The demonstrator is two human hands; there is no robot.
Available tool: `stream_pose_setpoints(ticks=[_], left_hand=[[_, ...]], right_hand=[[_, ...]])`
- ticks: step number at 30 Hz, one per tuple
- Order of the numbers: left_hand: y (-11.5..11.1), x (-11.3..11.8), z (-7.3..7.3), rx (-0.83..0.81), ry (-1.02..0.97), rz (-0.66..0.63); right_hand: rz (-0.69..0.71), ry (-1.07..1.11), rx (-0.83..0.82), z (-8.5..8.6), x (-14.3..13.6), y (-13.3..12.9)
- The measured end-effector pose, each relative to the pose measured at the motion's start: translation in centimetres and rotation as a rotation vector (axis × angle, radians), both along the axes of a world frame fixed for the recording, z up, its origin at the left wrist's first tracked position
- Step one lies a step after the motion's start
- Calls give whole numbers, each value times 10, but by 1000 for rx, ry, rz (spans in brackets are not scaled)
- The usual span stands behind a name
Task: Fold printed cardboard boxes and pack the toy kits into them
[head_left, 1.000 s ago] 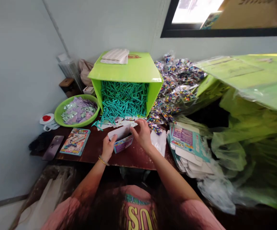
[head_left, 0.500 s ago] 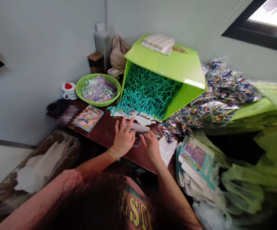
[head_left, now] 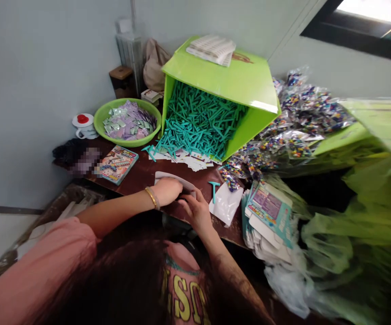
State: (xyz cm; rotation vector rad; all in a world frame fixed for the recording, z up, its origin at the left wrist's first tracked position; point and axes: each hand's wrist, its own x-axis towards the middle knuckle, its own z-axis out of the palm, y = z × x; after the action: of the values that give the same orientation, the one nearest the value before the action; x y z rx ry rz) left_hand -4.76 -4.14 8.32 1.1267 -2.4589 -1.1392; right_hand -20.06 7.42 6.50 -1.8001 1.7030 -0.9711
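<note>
Near the front edge of the dark red table (head_left: 137, 179), my left hand (head_left: 168, 191) is closed at a white folded card or box (head_left: 168, 175), its fingertips partly hidden. My right hand (head_left: 196, 208) pinches the right end of the same white piece between thumb and fingers. A teal T-shaped tool (head_left: 214, 191) lies just right of my right hand, beside a white plastic bag (head_left: 226, 203). Behind my hands, a tipped green bin (head_left: 222, 85) holds a heap of teal tools (head_left: 202, 117), with white printed slips (head_left: 192, 160) at its mouth.
A green bowl (head_left: 98, 128) of small packets, a lidded cup (head_left: 86, 130) and a printed box (head_left: 119, 164) stand at the left. Bead bags (head_left: 304, 113) pile up at the right, above a stack of flat printed boxes (head_left: 270, 216) and green plastic (head_left: 337, 253).
My left hand has gone from spread to closed on the white piece, and my right hand has shifted slightly left and down. The teal tool now lies uncovered beside the bag. The view has shifted.
</note>
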Motion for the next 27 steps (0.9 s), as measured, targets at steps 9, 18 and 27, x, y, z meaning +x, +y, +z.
stream_pose_setpoints(ticks=[9,18,27], left_hand=[[-6,38,42,-333,-7,-473],[-11,28,12,-614,105,-234],[37,45,-46,61,650,583]], right_hand=[[-266,78,-16,34,-13,3],[-205,81,-40,16,-25,-30],[-268,-528,112,-11,-39,-31]])
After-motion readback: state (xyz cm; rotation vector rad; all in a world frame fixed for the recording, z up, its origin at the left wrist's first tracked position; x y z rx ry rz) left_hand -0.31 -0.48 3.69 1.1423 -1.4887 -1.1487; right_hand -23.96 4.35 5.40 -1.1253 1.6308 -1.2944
